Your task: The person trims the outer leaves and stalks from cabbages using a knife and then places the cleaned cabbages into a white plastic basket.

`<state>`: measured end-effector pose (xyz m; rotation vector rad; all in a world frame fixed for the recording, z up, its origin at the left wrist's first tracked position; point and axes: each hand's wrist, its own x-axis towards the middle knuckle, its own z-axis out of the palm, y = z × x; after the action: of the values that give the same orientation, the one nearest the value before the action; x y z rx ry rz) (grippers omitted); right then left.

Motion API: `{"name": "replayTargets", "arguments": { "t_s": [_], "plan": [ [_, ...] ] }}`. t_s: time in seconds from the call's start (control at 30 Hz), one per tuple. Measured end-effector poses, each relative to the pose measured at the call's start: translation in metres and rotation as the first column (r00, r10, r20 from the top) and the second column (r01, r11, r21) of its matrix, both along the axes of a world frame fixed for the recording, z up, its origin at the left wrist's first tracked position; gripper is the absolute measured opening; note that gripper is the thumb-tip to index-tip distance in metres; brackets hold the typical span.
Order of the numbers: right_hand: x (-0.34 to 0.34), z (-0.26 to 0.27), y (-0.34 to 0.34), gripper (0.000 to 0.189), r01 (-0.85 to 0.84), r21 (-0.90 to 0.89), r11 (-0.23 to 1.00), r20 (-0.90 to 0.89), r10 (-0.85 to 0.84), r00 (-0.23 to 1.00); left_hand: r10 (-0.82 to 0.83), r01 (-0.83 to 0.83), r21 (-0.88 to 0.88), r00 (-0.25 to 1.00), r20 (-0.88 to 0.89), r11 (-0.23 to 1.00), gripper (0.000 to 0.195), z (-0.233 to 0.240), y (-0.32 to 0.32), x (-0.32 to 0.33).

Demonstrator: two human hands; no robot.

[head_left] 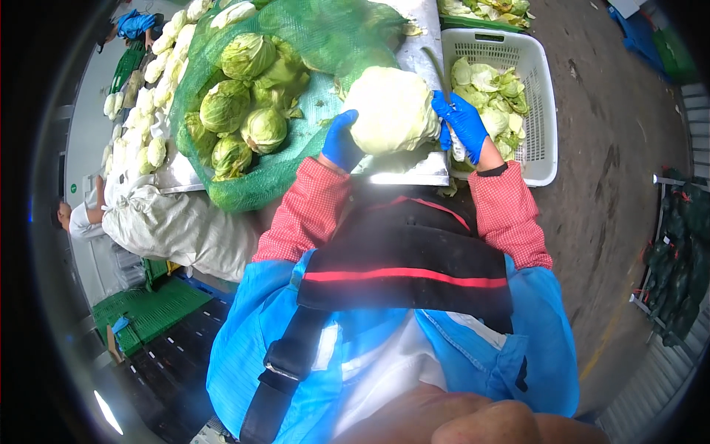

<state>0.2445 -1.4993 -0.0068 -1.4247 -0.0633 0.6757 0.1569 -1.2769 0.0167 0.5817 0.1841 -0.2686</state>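
A large pale, trimmed cabbage (391, 111) is in front of me above the near edge of the metal table (410, 173). My blue-gloved left hand (343, 141) holds it from its left side. My right hand (466, 123), also blue-gloved, is closed around what looks like a knife (434, 65); its thin, dark greenish blade points away from me. The right fingers are close against the cabbage's right side; contact is unclear. Left of the cabbage, a green mesh sack (249, 191) lies open around several untrimmed green cabbages (248, 56).
A white plastic crate (546, 133) at the right holds cut leaves (491, 83). Another leaf-filled green crate (488, 23) stands beyond it. Pale cabbages (147, 111) line the table's left. A stuffed white woven sack (177, 227) is at near left. Two people (136, 25) work farther left.
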Motion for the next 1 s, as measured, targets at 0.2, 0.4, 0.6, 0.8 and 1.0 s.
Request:
{"name": "replayTargets", "arguments": {
  "t_s": [0.2, 0.4, 0.6, 0.8, 1.0],
  "plan": [
    [-0.015, 0.032, 0.007, 0.03, 0.148, 0.027, 0.989, 0.076, -0.15, 0.986, 0.043, -0.043, 0.011, 0.999, -0.011, 0.999, 0.064, -0.017, -0.007, -0.003],
    [-0.061, 0.026, 0.032, 0.035, -0.354, 0.115, 0.928, 0.566, 0.232, 0.791, -0.02, -0.027, 0.211, 0.976, 0.218, 0.977, 0.061, -0.041, -0.024, 0.003],
    [-0.083, 0.062, 0.015, 0.037, -0.627, 0.025, 0.779, 0.02, 0.627, 0.779, -0.182, 0.2, 0.055, 0.956, -0.232, 0.978, 0.048, 0.01, -0.038, -0.005],
    [-0.049, 0.013, -0.08, 0.026, -0.226, 0.298, 0.928, 0.18, 0.178, 0.968, -0.096, 0.178, 0.498, 0.978, -0.185, 0.849, 0.056, -0.044, -0.007, 0.037],
    [0.023, -0.016, -0.153, 0.042, 0.452, -0.758, 0.47, 0.44, -0.142, 0.887, -0.15, 0.152, 0.459, 0.988, -0.042, 0.875, 0.05, -0.037, -0.01, 0.029]
  ]
}}
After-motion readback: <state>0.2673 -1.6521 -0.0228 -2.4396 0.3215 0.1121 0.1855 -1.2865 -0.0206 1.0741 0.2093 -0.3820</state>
